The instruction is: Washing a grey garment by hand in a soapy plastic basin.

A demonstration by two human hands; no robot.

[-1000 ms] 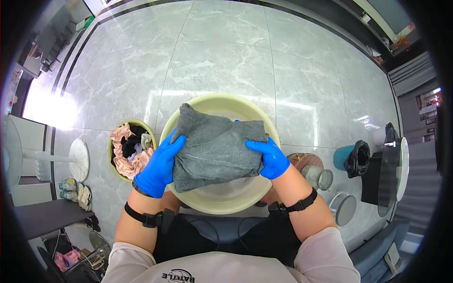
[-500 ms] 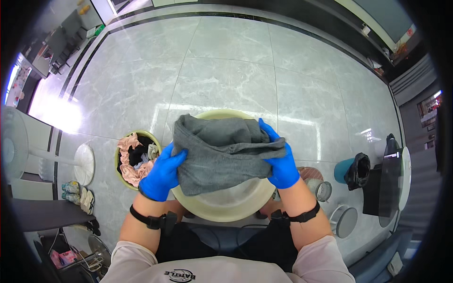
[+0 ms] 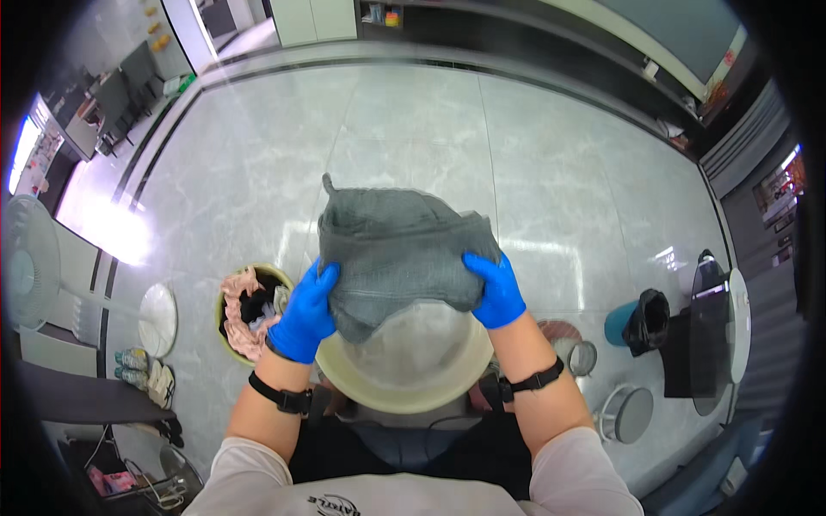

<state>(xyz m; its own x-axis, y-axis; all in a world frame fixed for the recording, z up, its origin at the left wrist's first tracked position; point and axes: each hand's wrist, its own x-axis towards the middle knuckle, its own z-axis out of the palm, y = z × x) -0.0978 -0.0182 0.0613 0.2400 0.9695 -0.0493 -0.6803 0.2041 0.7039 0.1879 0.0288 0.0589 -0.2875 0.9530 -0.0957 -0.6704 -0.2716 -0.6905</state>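
**Grey cloth held up between two gloved hands above the basin**

The grey cloth (image 3: pixel 404 258) hangs in the middle, bunched and folded, with a small tip poking up at its eleven o'clock corner. The left hand (image 3: pixel 304 316), in a blue glove, grips it at eight o'clock; the right hand (image 3: pixel 497 297), gloved alike, grips it at four. Both thumbs press on the near face; the other fingers are largely hidden behind the fabric. The step in hand looks like handling and turning the cloth in the air. The next move, I judge, calls for both hands working together, one grip firm while the other shifts, with the loose lower folds kept over the basin.

The pale-yellow basin (image 3: pixel 391 397) lies at six o'clock, partly covered by the cloth; whether its whitish interior holds water I cannot tell. Between eight and nine o'clock stands a green basket (image 3: pixel 218 320) with pink fabric (image 3: pixel 247 337) and darker pieces. Between three and four is a teal bin (image 3: pixel 618 324).
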